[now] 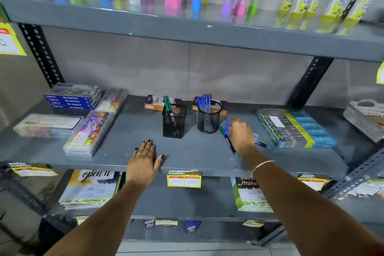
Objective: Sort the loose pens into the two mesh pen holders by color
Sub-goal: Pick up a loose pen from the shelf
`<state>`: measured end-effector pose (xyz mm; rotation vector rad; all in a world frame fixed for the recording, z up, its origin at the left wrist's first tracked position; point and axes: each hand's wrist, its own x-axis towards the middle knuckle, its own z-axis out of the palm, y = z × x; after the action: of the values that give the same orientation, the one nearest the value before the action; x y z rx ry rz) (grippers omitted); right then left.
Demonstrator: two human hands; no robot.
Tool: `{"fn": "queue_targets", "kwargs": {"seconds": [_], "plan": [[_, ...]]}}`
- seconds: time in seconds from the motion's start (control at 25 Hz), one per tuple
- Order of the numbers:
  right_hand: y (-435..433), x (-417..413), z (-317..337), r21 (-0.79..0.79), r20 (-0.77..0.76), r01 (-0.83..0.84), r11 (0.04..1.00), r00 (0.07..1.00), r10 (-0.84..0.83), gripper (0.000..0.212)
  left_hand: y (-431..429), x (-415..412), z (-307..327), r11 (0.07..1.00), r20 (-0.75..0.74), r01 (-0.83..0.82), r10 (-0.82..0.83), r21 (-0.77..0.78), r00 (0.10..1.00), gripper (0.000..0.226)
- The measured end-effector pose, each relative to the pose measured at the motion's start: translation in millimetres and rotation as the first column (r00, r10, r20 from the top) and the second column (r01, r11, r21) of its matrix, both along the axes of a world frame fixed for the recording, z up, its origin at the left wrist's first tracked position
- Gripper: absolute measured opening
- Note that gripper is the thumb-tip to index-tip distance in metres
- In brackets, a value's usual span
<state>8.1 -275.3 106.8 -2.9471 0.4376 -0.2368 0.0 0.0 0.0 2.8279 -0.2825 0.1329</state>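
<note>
Grey shelf (187,151): loose green-capped black pens (229,143).

Grey shelf (187,151) with two mesh holders: a square holder (173,121) with green pens and, to its right, a round holder (209,117) with blue pens. Left hand (143,161) lies flat, fingers spread, at the shelf edge. Right hand (241,136) rests over loose pens (229,141) just right of the round holder.

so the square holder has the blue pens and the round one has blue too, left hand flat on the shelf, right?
Not quite. In the head view the square holder has green pens, not blue. The round holder does hold the blue pens, and the left hand lies flat on the shelf.
</note>
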Motion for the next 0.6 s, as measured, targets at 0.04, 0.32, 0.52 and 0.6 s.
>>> {"fn": "queue_targets", "kwargs": {"seconds": [0.04,0.32,0.52,0.6], "plan": [[-6.6,3.5,-1.9,-0.021,-0.061,0.039,0.999,0.997,-0.040,0.026,0.6,2.3,-4.0,1.000,0.018,-0.007,0.007,-0.006,1.000,0.088],[-23.0,12.5,-26.0,-0.036,-0.178,0.096,0.995,0.979,-0.101,0.025,0.1,4.5,-12.7,0.999,0.126,-0.038,0.038,-0.002,0.991,0.064],[-21.6,21.7,-31.1,-0.081,-0.188,0.113,0.990,0.974,-0.127,0.030,0.0,4.3,-12.8,0.998,0.129,-0.047,0.051,-0.031,0.990,0.058],[-19.7,22.8,-30.8,-0.086,-0.180,0.130,0.988,0.973,-0.144,0.029,-0.6,4.1,-11.8,0.998,0.123,-0.052,0.056,-0.030,0.991,0.058]]}}
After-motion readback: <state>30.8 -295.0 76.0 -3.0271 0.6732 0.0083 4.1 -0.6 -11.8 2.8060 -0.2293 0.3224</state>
